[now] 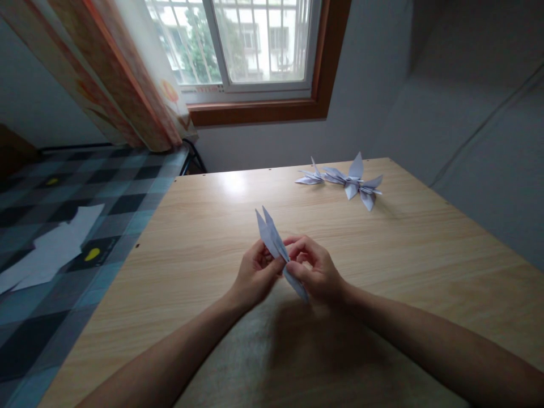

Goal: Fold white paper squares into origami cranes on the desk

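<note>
A folded white paper piece (pixel 270 235), long and narrow with two pointed tips at its upper end, is held tilted above the table. My left hand (pixel 255 272) pinches it from the left, thumb laid across its middle. On the other side, my right hand (pixel 317 269) grips the same paper between thumb and fingers. Its lower end sticks out below the right thumb. Some fingertips are hidden behind the paper.
Several folded white paper pieces (pixel 352 180) with pointed petals lie near the far edge of the wooden table (pixel 191 226). At left, white paper sheets (pixel 59 246) rest on a checked cloth (pixel 29 340). A window (pixel 263 42) and curtain (pixel 114 62) stand beyond.
</note>
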A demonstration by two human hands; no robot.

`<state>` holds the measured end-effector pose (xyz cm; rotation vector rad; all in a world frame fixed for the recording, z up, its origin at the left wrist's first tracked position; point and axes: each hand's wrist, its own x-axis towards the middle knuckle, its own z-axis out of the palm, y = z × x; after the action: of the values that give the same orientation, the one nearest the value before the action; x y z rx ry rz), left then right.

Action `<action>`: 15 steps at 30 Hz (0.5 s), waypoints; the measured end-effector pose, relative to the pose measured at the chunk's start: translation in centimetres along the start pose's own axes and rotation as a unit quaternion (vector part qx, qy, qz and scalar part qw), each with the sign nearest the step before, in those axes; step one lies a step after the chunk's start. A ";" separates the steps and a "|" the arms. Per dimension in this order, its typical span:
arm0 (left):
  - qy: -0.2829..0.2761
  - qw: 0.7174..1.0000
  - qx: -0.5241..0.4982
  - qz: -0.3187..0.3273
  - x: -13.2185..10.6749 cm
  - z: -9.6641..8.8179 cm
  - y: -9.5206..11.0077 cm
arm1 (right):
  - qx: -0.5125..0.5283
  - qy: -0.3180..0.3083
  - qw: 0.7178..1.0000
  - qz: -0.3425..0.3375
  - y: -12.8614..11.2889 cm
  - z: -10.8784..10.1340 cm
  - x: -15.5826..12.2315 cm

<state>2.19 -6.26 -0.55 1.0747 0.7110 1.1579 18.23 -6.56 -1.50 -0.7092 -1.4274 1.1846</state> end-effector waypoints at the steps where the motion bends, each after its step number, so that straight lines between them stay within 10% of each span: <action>1: -0.001 1.000 0.001 -0.001 0.0 0.0 0.1 | 0.016 -0.009 1.000 0.013 0.0 0.0 0.0; 7: -0.005 1.000 0.014 0.001 0.2 -0.4 0.0 | 0.094 -0.041 0.994 0.047 0.3 -0.2 0.4; 15: 0.023 1.000 -0.007 -0.006 0.3 -0.2 0.0 | -0.049 0.064 0.995 0.064 0.2 0.3 0.5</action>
<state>2.13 -5.89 -0.63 1.0343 0.7444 1.1796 17.82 -6.11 -1.50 -0.9399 -1.3563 1.1521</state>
